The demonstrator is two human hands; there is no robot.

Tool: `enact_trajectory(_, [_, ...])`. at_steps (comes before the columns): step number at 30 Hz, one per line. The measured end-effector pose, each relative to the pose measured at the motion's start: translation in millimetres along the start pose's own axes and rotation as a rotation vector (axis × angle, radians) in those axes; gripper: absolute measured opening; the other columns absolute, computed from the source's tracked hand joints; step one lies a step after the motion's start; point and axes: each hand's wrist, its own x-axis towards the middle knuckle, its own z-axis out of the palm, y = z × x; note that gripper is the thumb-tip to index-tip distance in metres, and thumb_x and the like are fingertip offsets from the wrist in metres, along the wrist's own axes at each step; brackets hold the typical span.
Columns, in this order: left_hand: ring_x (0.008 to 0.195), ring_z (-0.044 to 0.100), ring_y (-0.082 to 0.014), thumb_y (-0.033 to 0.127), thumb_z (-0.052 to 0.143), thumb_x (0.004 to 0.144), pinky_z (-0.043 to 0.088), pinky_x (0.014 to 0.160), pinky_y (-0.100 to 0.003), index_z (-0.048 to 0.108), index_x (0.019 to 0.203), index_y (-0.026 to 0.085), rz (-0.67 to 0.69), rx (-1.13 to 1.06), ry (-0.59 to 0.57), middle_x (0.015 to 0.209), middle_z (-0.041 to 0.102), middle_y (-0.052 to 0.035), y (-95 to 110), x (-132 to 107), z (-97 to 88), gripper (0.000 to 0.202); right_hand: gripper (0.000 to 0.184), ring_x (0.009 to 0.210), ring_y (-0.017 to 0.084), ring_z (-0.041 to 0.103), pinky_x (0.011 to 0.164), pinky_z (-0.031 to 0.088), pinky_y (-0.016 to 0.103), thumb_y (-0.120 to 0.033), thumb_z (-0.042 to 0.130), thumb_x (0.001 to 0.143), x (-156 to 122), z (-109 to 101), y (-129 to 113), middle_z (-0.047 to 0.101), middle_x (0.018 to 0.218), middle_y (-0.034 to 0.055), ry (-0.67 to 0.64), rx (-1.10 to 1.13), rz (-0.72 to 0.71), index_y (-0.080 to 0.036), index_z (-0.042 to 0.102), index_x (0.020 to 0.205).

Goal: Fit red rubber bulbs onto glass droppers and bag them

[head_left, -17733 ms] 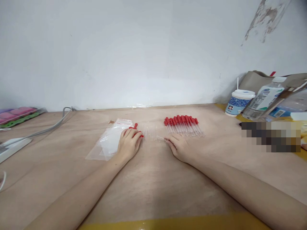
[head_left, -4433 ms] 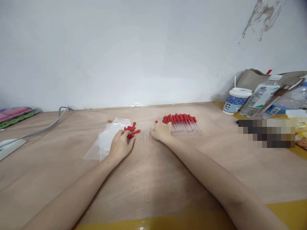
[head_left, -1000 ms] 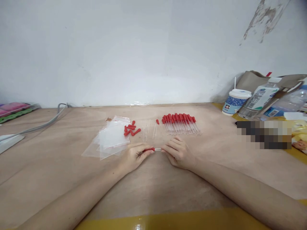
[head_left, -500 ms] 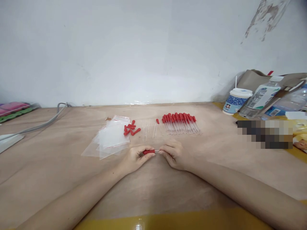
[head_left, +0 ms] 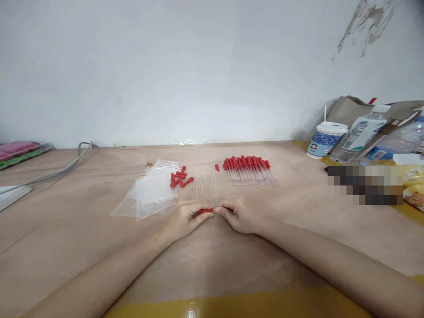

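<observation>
My left hand pinches a red rubber bulb low over the wooden table. My right hand pinches a clear glass tube whose end meets the bulb. Both hands are closed and nearly touch. Behind them lie several loose red bulbs, a few bare glass tubes, one lone finished dropper and a neat row of finished red-capped droppers. A stack of clear zip bags lies to the left of my left hand.
At the right back stand a lidded paper cup with a straw, plastic bottles and a tan bag. A grey cable and a white power strip lie at the left. A yellow strip edges the table front.
My hands came together from the piles to the table's middle. Over the last second the right hand slid left, pushing the glass tube further into the red bulb.
</observation>
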Motion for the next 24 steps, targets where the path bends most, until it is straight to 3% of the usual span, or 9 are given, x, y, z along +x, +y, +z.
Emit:
enact_trajectory(5, [0.075,0.065,-0.0139,0.022,0.054,0.084,0.052,0.068,-0.023,0.064,0.098,0.022,0.217,0.097,0.038,0.086,0.070,-0.0018,-8.4,-0.4,-2.5,0.017,0.026,0.052,0.008,0.046,0.050,0.034,0.020,-0.024,0.043,0.086,1.3,1.1,-1.0,0.054,0.057,-0.0028,-0.032,0.095,0.117,-0.016,0.058,0.066])
enact_trajectory(9, [0.080,0.065,-0.0145,0.022,0.057,0.082,0.051,0.074,-0.025,0.063,0.101,0.024,0.271,0.179,0.144,0.090,0.070,-0.0014,-14.9,-0.3,-3.2,0.019,0.028,0.052,0.008,0.043,0.049,0.033,0.021,-0.025,0.040,0.087,4.5,-4.8,-7.9,0.050,0.055,-0.0034,-0.085,0.104,0.112,-0.016,0.055,0.065])
enact_trajectory(12, [0.088,0.062,-0.0177,0.024,0.056,0.082,0.049,0.080,-0.030,0.060,0.105,0.021,0.178,0.259,0.160,0.096,0.066,-0.0050,-15.9,2.0,-4.9,0.023,0.023,0.049,0.008,0.042,0.047,0.031,0.021,-0.020,0.044,0.083,6.2,-11.6,-8.6,0.052,0.054,-0.0031,-0.177,0.042,0.134,-0.016,0.055,0.062])
enact_trajectory(15, [0.101,0.054,-0.0234,0.027,0.058,0.080,0.045,0.087,-0.038,0.053,0.112,0.018,-0.009,0.372,0.215,0.107,0.058,-0.0099,-16.5,4.1,-6.3,0.034,0.021,0.047,0.009,0.045,0.046,0.032,0.021,-0.019,0.046,0.079,12.7,-22.3,1.0,0.057,0.055,-0.0017,-0.211,0.107,0.284,-0.016,0.059,0.063])
enact_trajectory(18, [0.100,0.051,-0.0248,0.028,0.059,0.078,0.044,0.086,-0.040,0.051,0.109,0.017,-0.137,0.422,0.209,0.103,0.054,-0.0092,-19.0,4.5,-6.3,0.034,0.017,0.054,0.011,0.053,0.050,0.037,0.020,-0.020,0.051,0.074,30.0,-38.4,16.2,0.061,0.058,0.0008,-0.121,0.107,0.481,-0.015,0.061,0.062])
enact_trajectory(21, [0.090,0.053,-0.0226,0.029,0.057,0.078,0.045,0.081,-0.037,0.052,0.099,0.017,-0.186,0.425,0.179,0.094,0.053,-0.0068,-21.4,3.7,-5.5,0.025,0.020,0.057,0.013,0.056,0.051,0.038,0.021,-0.026,0.054,0.071,54.6,-49.3,29.7,0.060,0.057,0.0017,0.001,-0.116,0.605,-0.016,0.060,0.055])
enact_trajectory(24, [0.085,0.052,-0.0225,0.032,0.058,0.078,0.043,0.078,-0.037,0.052,0.091,0.016,-0.208,0.478,0.181,0.089,0.053,-0.0064,-21.4,2.7,-4.8,0.022,0.027,0.062,0.016,0.059,0.054,0.040,0.023,-0.036,0.050,0.075,76.8,-45.0,39.3,0.062,0.061,0.0046,0.050,-0.350,0.715,-0.017,0.062,0.060])
